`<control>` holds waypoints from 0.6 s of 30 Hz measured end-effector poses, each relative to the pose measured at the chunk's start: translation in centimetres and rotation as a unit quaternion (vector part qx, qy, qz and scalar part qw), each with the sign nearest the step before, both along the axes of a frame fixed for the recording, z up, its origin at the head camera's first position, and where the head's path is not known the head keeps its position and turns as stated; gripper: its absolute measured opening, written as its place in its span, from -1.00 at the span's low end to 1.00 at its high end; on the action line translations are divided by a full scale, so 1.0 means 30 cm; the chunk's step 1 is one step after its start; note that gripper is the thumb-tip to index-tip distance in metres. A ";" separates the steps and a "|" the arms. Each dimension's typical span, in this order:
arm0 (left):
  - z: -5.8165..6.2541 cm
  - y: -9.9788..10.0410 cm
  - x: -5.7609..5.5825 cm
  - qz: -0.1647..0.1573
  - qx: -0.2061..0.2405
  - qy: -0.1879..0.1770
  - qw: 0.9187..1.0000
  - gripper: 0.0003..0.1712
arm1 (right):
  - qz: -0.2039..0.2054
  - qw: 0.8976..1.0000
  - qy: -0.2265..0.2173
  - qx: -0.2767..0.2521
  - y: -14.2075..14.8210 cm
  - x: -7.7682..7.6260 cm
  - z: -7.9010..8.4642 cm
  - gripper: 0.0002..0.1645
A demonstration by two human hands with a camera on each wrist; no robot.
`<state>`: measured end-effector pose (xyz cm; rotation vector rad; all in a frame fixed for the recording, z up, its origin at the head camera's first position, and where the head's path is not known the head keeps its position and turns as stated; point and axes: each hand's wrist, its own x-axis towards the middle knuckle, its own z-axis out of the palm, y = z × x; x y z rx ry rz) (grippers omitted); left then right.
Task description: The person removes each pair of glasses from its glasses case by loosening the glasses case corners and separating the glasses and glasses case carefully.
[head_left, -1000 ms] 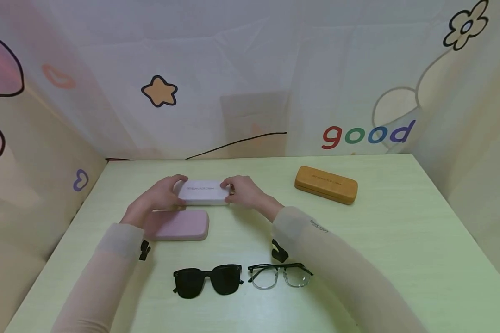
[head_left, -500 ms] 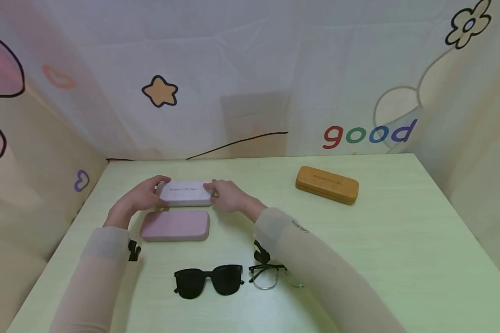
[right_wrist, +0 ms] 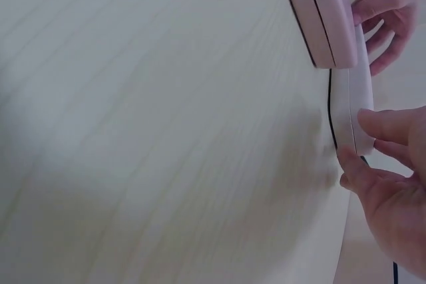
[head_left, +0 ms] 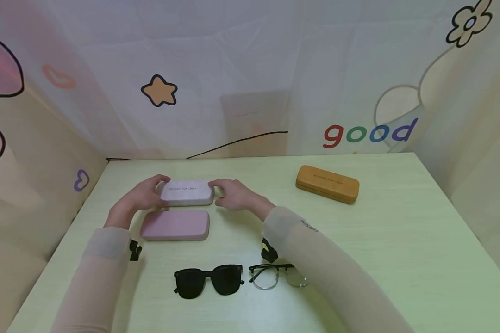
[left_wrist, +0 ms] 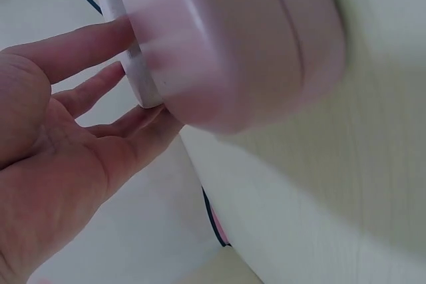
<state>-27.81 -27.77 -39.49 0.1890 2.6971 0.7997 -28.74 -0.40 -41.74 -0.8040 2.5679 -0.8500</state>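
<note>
A white glasses case (head_left: pixel 187 193) with small lettering lies closed on the table, just behind a pink glasses case (head_left: pixel 175 225). My left hand (head_left: pixel 143 193) holds the white case by its left end, thumb at the near side and fingers at the far side. In the left wrist view the pink case (left_wrist: pixel 246 44) hides part of this grip. At the other end, my right hand (head_left: pixel 237 194) has its fingers spread around the white case's right corner. One fingertip still touches there, while the thumb stands slightly apart in the head view.
Black sunglasses (head_left: pixel 208 281) lie at the front of the table (head_left: pixel 400 259). Beside them, clear eyeglasses (head_left: pixel 266 276) are partly covered by my right sleeve. A tan glasses case (head_left: pixel 327 184) sits at the back right. Printed cloth hangs behind the table.
Both hands slid the white case left until it lined up behind the pink one. Since half a second ago, my right hand has drawn back slightly to the right, its fingers loosening.
</note>
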 end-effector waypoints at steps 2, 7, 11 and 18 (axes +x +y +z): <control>0.001 0.006 -0.001 0.000 -0.006 -0.003 1.000 -0.12 | -0.005 1.000 -0.006 -0.006 0.019 0.003 -0.002 -0.28; 0.007 0.024 0.003 -0.010 -0.020 0.001 1.000 -0.09 | 0.000 1.000 -0.023 -0.021 0.064 0.021 -0.001 -0.24; 0.028 0.050 0.013 -0.022 -0.028 0.024 0.999 -0.11 | 0.021 1.000 -0.012 -0.017 0.100 0.030 0.015 -0.28; 0.059 0.122 0.029 -0.058 -0.018 0.078 0.995 -0.28 | 0.060 0.998 0.003 0.002 0.203 0.039 0.049 -0.40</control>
